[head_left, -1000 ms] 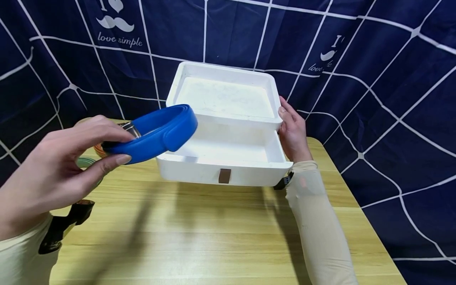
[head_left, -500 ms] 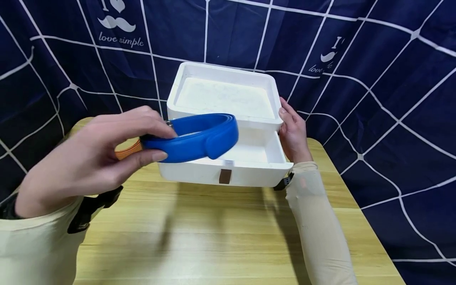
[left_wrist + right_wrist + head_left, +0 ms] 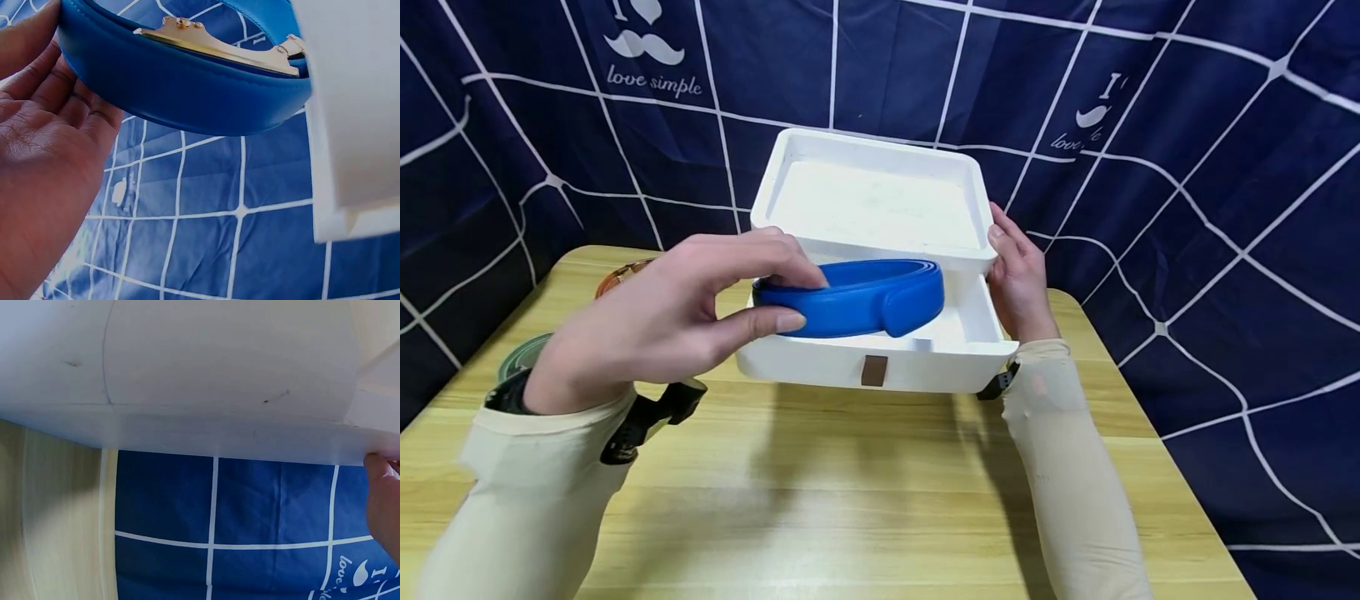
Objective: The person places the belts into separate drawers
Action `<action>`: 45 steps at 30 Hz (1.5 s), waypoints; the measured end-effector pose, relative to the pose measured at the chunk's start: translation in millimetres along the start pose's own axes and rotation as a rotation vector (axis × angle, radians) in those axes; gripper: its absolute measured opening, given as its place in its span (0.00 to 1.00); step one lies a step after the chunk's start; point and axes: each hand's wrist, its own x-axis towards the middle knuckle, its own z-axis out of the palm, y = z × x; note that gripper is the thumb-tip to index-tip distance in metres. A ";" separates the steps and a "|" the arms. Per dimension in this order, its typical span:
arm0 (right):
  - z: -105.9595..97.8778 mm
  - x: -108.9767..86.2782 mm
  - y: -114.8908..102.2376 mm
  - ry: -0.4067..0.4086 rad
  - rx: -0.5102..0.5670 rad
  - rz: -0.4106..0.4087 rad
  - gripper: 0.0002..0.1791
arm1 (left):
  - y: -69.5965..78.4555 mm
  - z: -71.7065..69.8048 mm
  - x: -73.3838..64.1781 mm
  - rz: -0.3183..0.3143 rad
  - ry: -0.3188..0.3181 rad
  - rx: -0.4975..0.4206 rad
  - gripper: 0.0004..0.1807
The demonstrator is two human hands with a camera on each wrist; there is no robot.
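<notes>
My left hand (image 3: 700, 312) pinches a coiled blue belt (image 3: 861, 304) between thumb and fingers. The coil hangs over the pulled-out drawer (image 3: 970, 321) of a white box (image 3: 872, 200). A gold-coloured buckle (image 3: 219, 50) shows inside the coil in the left wrist view. The box has a shallow open tray on top and a brown tab (image 3: 873, 371) on the drawer front. At the box's right side, my right hand (image 3: 1018, 271) grips its edge near the top tray; part of its fingers is hidden behind the box.
An orange coil (image 3: 621, 275) and a green coil (image 3: 523, 357) lie on the wooden table (image 3: 850, 500) at the left, partly behind my left arm. A dark blue curtain (image 3: 880, 67) with white grid lines hangs behind and beside the table.
My left hand has carried the blue belt rightward from the box's left edge to above the drawer. The right hand and the box have stayed in place.
</notes>
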 end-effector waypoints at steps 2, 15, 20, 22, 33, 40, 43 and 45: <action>0.5 0.3 -0.9 0.002 -0.009 0.004 0.28 | 50.1 -3.0 22.8 -0.023 0.037 -0.039 0.21; -1.3 -0.4 -0.8 0.004 -0.045 0.012 0.28 | 68.2 13.6 50.1 -0.061 0.037 -0.009 0.13; -1.5 -0.6 -1.0 0.004 -0.050 0.009 0.28 | 63.4 19.9 52.9 -0.109 0.018 0.010 0.13; -1.7 -0.5 -1.4 0.001 -0.042 0.010 0.28 | 62.2 21.9 54.9 -0.112 0.007 0.021 0.13; -0.7 0.7 -1.0 -0.003 -0.010 0.007 0.27 | 53.2 30.8 58.2 -0.179 -0.008 0.101 0.11; -1.5 0.8 -1.0 -0.001 -0.034 0.010 0.28 | 49.9 32.2 60.0 -0.240 -0.030 0.118 0.12; -1.5 0.7 -1.2 0.004 -0.035 0.013 0.28 | 47.8 33.2 61.9 -0.253 -0.037 0.131 0.12; -1.7 0.6 -0.9 0.005 -0.030 0.015 0.28 | 46.6 33.9 63.2 -0.273 -0.052 0.136 0.12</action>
